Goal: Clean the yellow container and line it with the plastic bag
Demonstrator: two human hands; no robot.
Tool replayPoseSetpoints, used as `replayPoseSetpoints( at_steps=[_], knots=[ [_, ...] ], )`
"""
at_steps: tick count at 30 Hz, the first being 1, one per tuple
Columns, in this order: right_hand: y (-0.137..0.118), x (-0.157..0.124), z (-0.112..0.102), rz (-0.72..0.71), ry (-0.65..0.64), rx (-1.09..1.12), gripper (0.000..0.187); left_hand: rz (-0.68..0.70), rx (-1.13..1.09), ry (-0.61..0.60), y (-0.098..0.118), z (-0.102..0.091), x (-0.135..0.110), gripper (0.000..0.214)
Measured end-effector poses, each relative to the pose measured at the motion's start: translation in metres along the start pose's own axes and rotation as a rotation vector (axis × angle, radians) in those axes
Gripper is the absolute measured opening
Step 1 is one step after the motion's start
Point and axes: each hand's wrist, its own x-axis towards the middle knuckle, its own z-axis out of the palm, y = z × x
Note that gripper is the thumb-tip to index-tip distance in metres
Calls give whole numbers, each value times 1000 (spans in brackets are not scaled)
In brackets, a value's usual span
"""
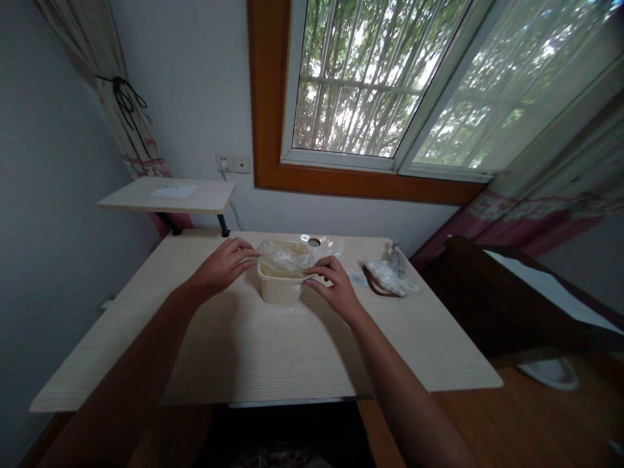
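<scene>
A cream-coloured plastic tub (281, 291) stands upright on the desk in front of me. A clear, crinkled plastic bag (287, 255) lines its opening and bunches up above the back rim. At the tub's left rim, my left hand (225, 266) has its fingertips closed on the edge of the bag. My right hand (335, 286) pinches the bag at the right front corner, thumb low against the rim. What lies inside the tub is hidden under the plastic.
On the pale wooden desk (195, 364), a bundle of white, plastic-wrapped stuff (389, 276) lies to the right. A raised shelf (205, 198) holding a paper sheet (174, 192) stands at the back left. Beyond the desk's right edge is a dark piece of furniture (487, 305).
</scene>
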Motion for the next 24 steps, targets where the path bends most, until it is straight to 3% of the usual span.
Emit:
replayPoseSetpoints(
  at_steps=[9, 24],
  knots=[
    [0, 0, 1, 17, 4, -20, 19, 94, 262, -81, -2, -6, 10, 28],
    [-2, 2, 3, -3, 12, -137, 18, 67, 208, 73, 9, 5, -1, 15]
  ],
)
